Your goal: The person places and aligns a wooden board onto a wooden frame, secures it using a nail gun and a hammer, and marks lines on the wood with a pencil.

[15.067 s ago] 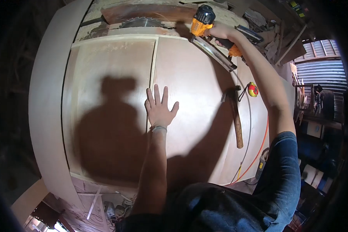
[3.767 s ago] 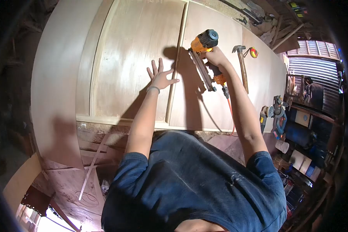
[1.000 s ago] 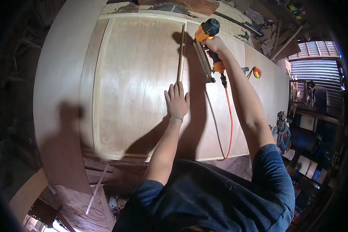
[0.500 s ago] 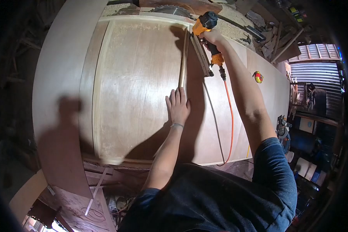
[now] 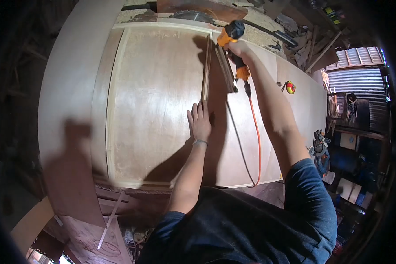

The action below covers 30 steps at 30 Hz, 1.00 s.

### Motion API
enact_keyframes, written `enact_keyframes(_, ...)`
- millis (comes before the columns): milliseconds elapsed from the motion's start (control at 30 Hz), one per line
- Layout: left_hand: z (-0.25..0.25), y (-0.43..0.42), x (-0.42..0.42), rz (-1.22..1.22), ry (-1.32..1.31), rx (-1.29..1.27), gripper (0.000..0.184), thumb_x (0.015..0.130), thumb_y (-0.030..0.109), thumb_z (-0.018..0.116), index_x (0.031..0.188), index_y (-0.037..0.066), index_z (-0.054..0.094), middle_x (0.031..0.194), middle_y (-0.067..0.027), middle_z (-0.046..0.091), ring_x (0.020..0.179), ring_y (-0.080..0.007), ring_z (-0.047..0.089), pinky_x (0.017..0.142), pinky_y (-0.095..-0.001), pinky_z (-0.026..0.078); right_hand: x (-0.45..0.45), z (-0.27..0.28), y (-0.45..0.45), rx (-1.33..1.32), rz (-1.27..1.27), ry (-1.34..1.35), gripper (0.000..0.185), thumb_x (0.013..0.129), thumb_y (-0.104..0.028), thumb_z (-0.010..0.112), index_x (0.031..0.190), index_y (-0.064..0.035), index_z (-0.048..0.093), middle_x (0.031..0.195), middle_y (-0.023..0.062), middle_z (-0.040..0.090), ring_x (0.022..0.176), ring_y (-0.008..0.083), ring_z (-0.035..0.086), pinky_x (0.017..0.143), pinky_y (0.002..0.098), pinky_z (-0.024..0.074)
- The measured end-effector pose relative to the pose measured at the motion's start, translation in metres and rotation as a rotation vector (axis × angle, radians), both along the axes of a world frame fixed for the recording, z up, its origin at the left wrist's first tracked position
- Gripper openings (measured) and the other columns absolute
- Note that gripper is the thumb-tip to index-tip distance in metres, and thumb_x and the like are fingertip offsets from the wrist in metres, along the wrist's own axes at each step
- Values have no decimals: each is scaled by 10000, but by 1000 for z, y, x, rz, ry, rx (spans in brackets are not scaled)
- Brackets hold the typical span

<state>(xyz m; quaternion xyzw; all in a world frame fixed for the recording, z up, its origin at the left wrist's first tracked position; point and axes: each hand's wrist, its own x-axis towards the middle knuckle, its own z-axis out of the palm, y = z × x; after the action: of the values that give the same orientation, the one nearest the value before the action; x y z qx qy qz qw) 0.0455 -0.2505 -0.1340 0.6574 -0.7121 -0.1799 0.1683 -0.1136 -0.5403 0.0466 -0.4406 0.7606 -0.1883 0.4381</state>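
Observation:
My right hand (image 5: 240, 47) is wrapped around the grip of an orange and black pneumatic nail gun (image 5: 230, 34), near the far end of a narrow wooden strip (image 5: 206, 72). Whether the gun's nose touches the wood cannot be made out. From the gun's handle an orange air hose (image 5: 259, 149) runs down toward my body. My left hand (image 5: 200, 125) lies flat with fingers stretched over the near part of the strip, hiding that part. Beneath is a pale plywood panel (image 5: 154, 101) with thin wooden strips along its edges.
A circular saw blade (image 5: 191, 16) stands beyond the far edge, among sawdust. On the right part of the plywood lies a red and yellow tape measure (image 5: 290, 87). A power tool (image 5: 321, 152) sits at the right edge. Wood scraps (image 5: 310, 50) are piled at back right.
The view has shifted slightly. My right hand and the nail gun have moved a little left and toward me; my left hand stays flat on the strip.

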Motion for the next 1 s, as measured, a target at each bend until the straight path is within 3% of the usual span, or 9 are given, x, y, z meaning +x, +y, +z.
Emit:
enact_keyframes(33, 19, 2, 3, -27, -107, 18, 676, 1020, 295, 548, 1622, 75, 332, 1607, -114, 426, 1543, -323, 313, 1259, -625, 147, -8, -4, 14, 22, 22, -6, 226, 872, -220, 685, 999, -33, 686, 726, 73, 666, 520, 158, 591, 469, 323, 486)
enact_keyframes(167, 19, 1, 0, 47, 52, -63, 661, 1061, 422, 485, 1604, 69, 358, 1567, -129, 467, 1510, -339, 347, 1235, -627, 200, -49, -17, 125, 119, 78, -32, 326, 893, -240, 656, 1152, -44, 675, 811, 97, 719, 547, 166, 621, 489, 332, 529)
enact_keyframes(267, 16, 1, -1, 45, 46, -58, 673, 1059, 429, 487, 1610, 69, 347, 1556, -124, 483, 1510, -332, 349, 1244, -614, 190, -66, -15, 252, 130, 108, 105, 346, 831, -230, 649, 1075, 9, 701, 817, 129, 734, 569, 195, 666, 513, 346, 547)
enact_keyframes(367, 3, 0, -2, 10, -75, -103, 673, 1064, 425, 494, 1608, 55, 348, 1534, -134, 522, 1488, -330, 388, 1234, -609, 226, -64, -3, 382, 121, 176, 385, 445, 841, -379, 668, 1147, -59, 715, 998, 265, 740, 999, 434, 720, 850, 459, 583)
enact_keyframes(400, -1, 1, -2, 1, -87, -147, 673, 1064, 424, 499, 1606, 54, 352, 1539, -136, 522, 1485, -334, 398, 1227, -608, 244, -59, 6, 422, 147, 142, 373, 393, 873, -334, 647, 1161, -75, 714, 1048, 263, 734, 1060, 447, 697, 879, 484, 573)
enact_keyframes(467, -3, 1, -4, 7, -67, -117, 672, 1074, 430, 481, 1609, 47, 344, 1573, -151, 491, 1504, -336, 380, 1224, -609, 245, -54, 21, 496, 168, 22, 302, 350, 888, -263, 643, 1192, -101, 708, 1099, 251, 727, 1084, 437, 691, 913, 488, 568)
enact_keyframes(600, 7, 4, -7, -22, -107, -126, 638, 1083, 434, 454, 1630, 125, 337, 1624, -156, 417, 1517, -374, 350, 1219, -616, 251, -45, 39, 596, 81, -169, 272, 555, 841, -202, 661, 1391, -172, 597, 1098, 270, 717, 1042, 465, 684, 927, 526, 556)
enact_keyframes(700, 18, 22, -12, -99, -390, -232, 616, 1087, 431, 440, 1640, 182, 331, 1680, -171, 313, 1542, -424, 276, 1214, -654, 230, -68, 18, 663, 101, -183, 242, 598, 833, -220, 682, 1419, -177, 574, 1129, 258, 715, 1068, 456, 679, 925, 525, 559)
enact_keyframes(1000, 27, 189, -56, -239, -407, -77, 666, 1084, 440, 427, 1663, 151, 273, 1725, -232, 145, 1588, -463, 92, 1220, -719, 70, -144, 32, 698, 9, -18, 0, 729, 856, -310, 713, 1540, -238, 473, 1148, 266, 710, 1093, 460, 672, 929, 528, 542)
